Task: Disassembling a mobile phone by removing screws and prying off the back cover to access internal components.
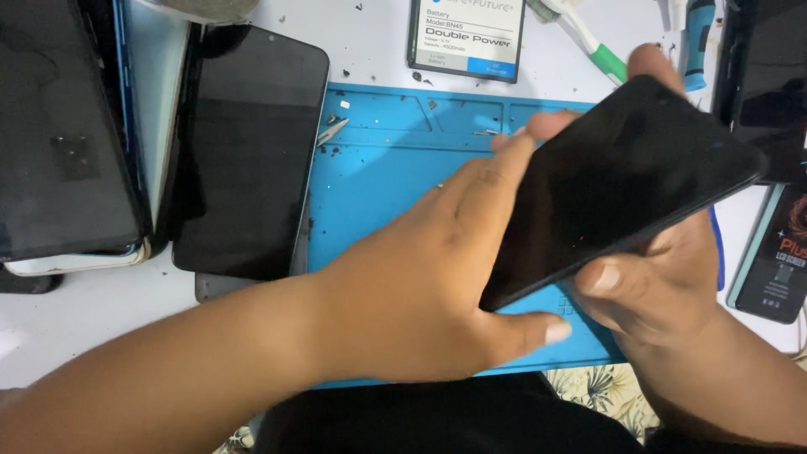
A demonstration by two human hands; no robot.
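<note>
A black phone (618, 181) with a dark glass face is tilted above the blue work mat (378, 185). My right hand (664, 290) grips it from below, thumb on the near edge and a fingertip over the far corner. My left hand (429, 277) lies flat against the phone's left edge, fingers stretched along it and thumb under the lower corner.
A black phone screen (252, 151) lies left of the mat, beside stacked dark screens (67, 134). A phone battery (466, 38) rests beyond the mat. A green-and-white tool (593, 46) and a blue tool (696, 42) lie at the back right. A dark box (777, 261) sits far right. Debris specks dot the mat.
</note>
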